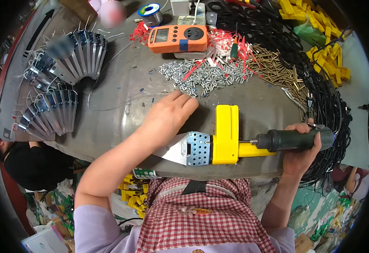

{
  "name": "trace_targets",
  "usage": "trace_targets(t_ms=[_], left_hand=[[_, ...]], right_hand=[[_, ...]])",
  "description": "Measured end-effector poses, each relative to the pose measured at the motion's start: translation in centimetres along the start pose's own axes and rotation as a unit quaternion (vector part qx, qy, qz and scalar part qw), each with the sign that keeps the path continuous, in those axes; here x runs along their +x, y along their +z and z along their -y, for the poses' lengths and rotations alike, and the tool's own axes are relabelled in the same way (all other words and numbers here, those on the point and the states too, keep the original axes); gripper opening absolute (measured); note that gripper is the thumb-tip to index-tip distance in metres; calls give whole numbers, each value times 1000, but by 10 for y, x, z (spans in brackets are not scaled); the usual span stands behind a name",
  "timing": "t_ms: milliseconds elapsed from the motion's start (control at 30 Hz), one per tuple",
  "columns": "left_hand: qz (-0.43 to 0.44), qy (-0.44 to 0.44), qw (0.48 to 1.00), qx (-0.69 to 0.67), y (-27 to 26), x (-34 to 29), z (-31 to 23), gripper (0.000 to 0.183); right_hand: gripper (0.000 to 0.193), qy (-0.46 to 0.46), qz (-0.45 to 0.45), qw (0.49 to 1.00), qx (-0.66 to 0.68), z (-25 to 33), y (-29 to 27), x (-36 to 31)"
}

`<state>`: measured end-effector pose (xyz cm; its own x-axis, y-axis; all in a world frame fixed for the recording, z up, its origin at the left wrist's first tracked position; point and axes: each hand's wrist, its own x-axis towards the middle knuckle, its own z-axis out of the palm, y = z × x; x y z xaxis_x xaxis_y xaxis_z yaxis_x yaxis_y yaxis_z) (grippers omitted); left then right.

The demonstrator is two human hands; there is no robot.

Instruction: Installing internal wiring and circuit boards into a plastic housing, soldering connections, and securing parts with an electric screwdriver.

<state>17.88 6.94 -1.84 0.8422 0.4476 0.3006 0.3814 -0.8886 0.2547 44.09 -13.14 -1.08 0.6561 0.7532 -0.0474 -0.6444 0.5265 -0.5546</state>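
Yellow-and-metal assembly [222,147] lies on the grey surface [123,95] near its closest edge, perforated plate [198,154] at the middle, plain metal part pointing left, yellow handle end to the right. From my remote station I note the right hand [301,157] wrapped around a dark green power driver [292,140], its bit directed left at the yellow block; I cannot tell how deep the tip sits. Left hand [169,114]: fingers bent and close together at the near edge of the silver nuts [174,72]; I cannot tell whether it pinches one. Beyond, I log silver screws [222,77], brass-coloured screws [277,69] and an orange meter [178,39]. Black cables [340,145] lie at right, fanned metal pieces [82,55] at far left
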Motion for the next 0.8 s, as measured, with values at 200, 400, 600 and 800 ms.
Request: trace_targets(t_ms=[200,400,600,800], left_hand=[[82,119,988,58,-8,2,6,17],[-26,39,998,-40,-2,-12,-1,15],[-65,-167,938,-296,0,-45,-53,17],[-80,-176,936,-296,6,-44,-55,17]], right_hand=[[42,2,5,1000,11,-1,-1,0],[41,5,3,1000,22,-1,0,0],[40,2,-12,1000,14,-4,2,-2],[38,1,-4,999,32,-6,-3,-2]])
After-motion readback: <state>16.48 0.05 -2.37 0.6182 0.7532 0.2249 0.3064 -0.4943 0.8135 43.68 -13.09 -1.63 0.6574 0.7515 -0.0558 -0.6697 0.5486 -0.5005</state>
